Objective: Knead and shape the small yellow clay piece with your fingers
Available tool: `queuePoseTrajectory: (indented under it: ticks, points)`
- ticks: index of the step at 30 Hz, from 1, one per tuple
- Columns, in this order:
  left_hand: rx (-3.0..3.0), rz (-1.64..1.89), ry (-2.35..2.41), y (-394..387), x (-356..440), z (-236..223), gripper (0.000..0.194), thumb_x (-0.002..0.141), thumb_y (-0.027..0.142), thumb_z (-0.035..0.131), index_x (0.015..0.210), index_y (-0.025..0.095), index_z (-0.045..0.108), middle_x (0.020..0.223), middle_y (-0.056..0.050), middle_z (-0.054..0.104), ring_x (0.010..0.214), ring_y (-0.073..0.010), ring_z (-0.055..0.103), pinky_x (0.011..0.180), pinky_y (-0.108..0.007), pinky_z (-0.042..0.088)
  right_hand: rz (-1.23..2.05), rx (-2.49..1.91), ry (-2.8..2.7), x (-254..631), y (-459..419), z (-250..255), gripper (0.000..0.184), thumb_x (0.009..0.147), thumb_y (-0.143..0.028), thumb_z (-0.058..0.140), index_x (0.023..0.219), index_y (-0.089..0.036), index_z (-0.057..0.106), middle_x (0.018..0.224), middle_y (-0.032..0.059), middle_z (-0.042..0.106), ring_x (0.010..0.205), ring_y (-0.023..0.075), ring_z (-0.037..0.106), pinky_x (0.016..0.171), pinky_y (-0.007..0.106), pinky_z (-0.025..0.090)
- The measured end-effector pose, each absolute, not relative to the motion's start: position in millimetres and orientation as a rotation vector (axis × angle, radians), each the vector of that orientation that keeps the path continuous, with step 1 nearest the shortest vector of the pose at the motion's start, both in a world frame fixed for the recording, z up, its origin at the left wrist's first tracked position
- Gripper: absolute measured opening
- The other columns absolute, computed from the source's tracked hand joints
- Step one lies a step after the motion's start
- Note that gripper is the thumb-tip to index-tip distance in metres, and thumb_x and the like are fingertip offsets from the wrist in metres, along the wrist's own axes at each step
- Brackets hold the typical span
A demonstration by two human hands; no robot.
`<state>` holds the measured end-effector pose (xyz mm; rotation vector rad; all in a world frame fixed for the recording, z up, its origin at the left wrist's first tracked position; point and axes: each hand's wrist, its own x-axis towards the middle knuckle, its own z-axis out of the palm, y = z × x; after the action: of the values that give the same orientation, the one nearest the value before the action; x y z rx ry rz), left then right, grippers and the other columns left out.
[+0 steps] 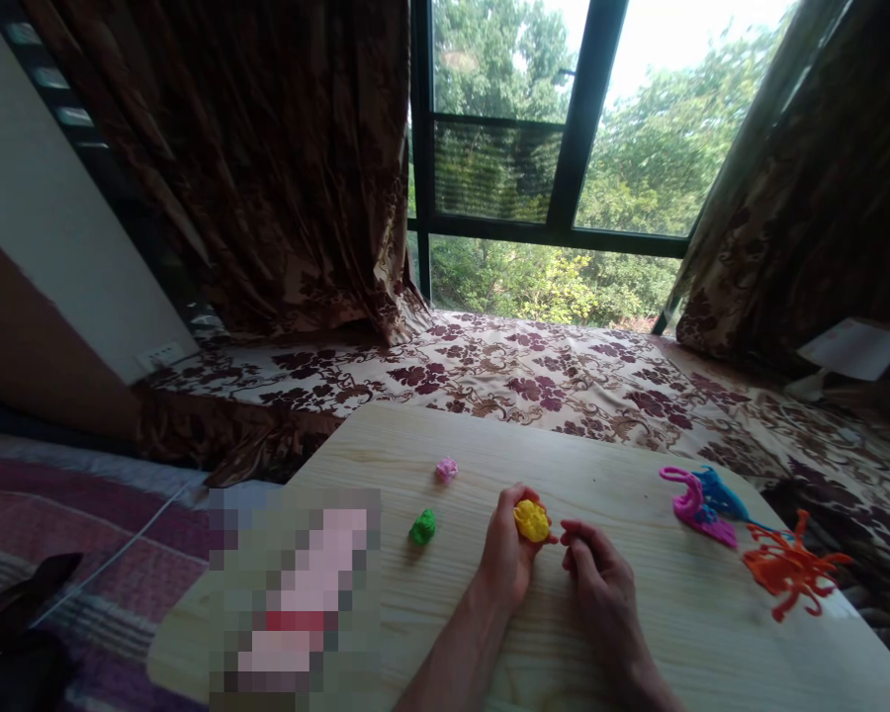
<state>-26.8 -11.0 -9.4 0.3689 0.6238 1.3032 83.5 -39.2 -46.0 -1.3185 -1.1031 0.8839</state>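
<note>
A lump of yellow modelling clay (532, 520) with a bumpy surface rests in my left hand (510, 554), its fingers curled around the far side. Just to the right is my right hand (600, 569), fingers bent inward and pressed together; its fingertips come close to the yellow clay, and whether they pinch a small bit is hidden. On the table to the left lie a small green clay lump (422, 527) and, farther back, a small pink clay lump (446, 469).
At the table's right side sit an orange many-armed clay figure (793, 564), a magenta curled piece (693, 509) and a blue piece (723, 494). A pixelated patch covers the table's left front. Behind the wooden table (386, 435) is a flowered window seat (534, 371).
</note>
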Motion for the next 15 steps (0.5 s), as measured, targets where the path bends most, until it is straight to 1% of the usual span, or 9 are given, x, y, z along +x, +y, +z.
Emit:
queuePoseTrajectory:
  ticks: [2,4,5,7,9,11,13,15]
  points:
    - [0.364,1.307,0.596,-11.1,-27.2,-9.9,0.011,0.075,0.025,0.051,0.081,0.017,0.054,0.071,0.0,0.058,0.069,-0.0123,0.059,0.058,-0.023,0.048,0.883,-1.315,-1.101,82.5,-39.5,-44.2,0.022,0.076,-0.033,0.052,0.091,-0.018,0.06,0.072,0.0006,0.057,0.054,0.0115,0.048,0.052,0.024,0.042]
    - [0.36,1.317,0.596,-11.2,-28.0,-11.1,0.015,0.073,0.021,0.053,0.088,0.018,0.054,0.072,0.0,0.058,0.073,-0.014,0.059,0.065,-0.028,0.05,0.877,-1.314,-1.091,81.8,-40.1,-43.0,0.022,0.076,-0.033,0.052,0.091,-0.018,0.06,0.073,0.0007,0.056,0.054,0.0114,0.047,0.051,0.024,0.042]
    - [0.356,1.322,0.608,-11.1,-28.5,-11.8,0.018,0.073,0.021,0.055,0.09,0.018,0.055,0.072,0.0,0.058,0.072,-0.0143,0.06,0.065,-0.029,0.051,0.875,-1.314,-1.087,81.7,-40.5,-42.9,0.022,0.076,-0.033,0.052,0.091,-0.018,0.06,0.073,0.001,0.057,0.054,0.0114,0.048,0.051,0.024,0.042]
    - [0.344,1.335,0.647,-10.5,-29.8,-13.0,0.018,0.072,0.026,0.058,0.088,0.017,0.056,0.071,0.001,0.057,0.067,-0.0134,0.059,0.061,-0.029,0.051,0.879,-1.316,-1.089,81.9,-40.8,-43.8,0.022,0.076,-0.033,0.053,0.091,-0.018,0.06,0.074,0.0013,0.057,0.055,0.0115,0.048,0.052,0.024,0.042]
    - [0.33,1.349,0.687,-9.9,-31.1,-13.1,0.018,0.07,0.031,0.061,0.079,0.016,0.057,0.069,0.002,0.055,0.063,-0.0117,0.058,0.057,-0.026,0.051,0.883,-1.312,-1.092,82.8,-40.6,-45.8,0.022,0.076,-0.032,0.053,0.092,-0.017,0.06,0.074,0.0014,0.057,0.055,0.0116,0.049,0.052,0.024,0.043]
    - [0.326,1.353,0.71,-9.8,-31.6,-12.0,0.021,0.068,0.034,0.064,0.071,0.015,0.056,0.068,0.002,0.055,0.064,-0.0114,0.059,0.056,-0.024,0.051,0.889,-1.305,-1.099,83.8,-39.8,-48.3,0.022,0.077,-0.031,0.052,0.093,-0.018,0.059,0.075,0.0012,0.057,0.056,0.0114,0.049,0.053,0.023,0.043]
    - [0.338,1.334,0.714,-10.2,-31.3,-10.3,0.023,0.067,0.036,0.065,0.071,0.015,0.057,0.07,0.001,0.058,0.065,-0.0121,0.059,0.054,-0.024,0.05,0.896,-1.3,-1.112,84.8,-38.9,-50.4,0.021,0.078,-0.031,0.052,0.094,-0.018,0.059,0.076,0.0007,0.057,0.056,0.0111,0.049,0.053,0.023,0.043]
    - [0.361,1.309,0.711,-10.7,-30.3,-8.9,0.025,0.067,0.037,0.065,0.071,0.014,0.057,0.068,0.0,0.059,0.06,-0.0111,0.058,0.048,-0.021,0.047,0.898,-1.301,-1.119,85.6,-38.5,-51.6,0.02,0.079,-0.031,0.051,0.094,-0.019,0.058,0.075,0.0,0.057,0.057,0.0108,0.049,0.054,0.023,0.042]
